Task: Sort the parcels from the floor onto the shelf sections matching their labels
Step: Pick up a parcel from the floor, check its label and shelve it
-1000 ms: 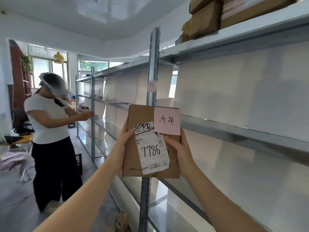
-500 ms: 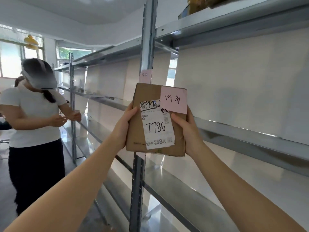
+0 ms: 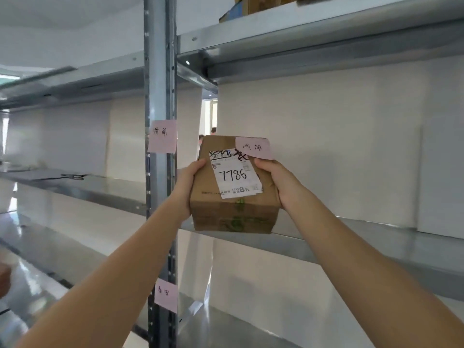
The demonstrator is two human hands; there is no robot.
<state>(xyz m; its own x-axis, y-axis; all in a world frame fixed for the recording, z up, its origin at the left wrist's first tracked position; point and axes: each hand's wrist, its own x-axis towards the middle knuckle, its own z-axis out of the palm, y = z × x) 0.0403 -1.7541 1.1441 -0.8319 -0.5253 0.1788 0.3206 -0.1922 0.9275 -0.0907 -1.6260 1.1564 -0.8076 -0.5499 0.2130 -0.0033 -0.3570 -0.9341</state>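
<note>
A brown cardboard parcel [image 3: 233, 212] carries a white shipping label reading 7786 and a pink handwritten note [image 3: 254, 147] at its top right corner. My left hand [image 3: 187, 187] grips its left side and my right hand [image 3: 277, 183] its right side. The parcel is tilted back, its lower edge at the front lip of the middle metal shelf [image 3: 364, 241]. A pink sticky note [image 3: 162, 136] on the steel upright [image 3: 160, 96] beside it bears similar handwriting.
A second pink note [image 3: 165, 295] sits lower on the upright. Boxes [image 3: 241, 7] stand on the top shelf. The left bay's shelf [image 3: 82, 187] holds a small dark item. A lower shelf [image 3: 226, 327] runs below my arms.
I have stepped closer and turned right toward the shelf. The parcel has moved up to the middle shelf's edge and tipped back. The other person has left the view.
</note>
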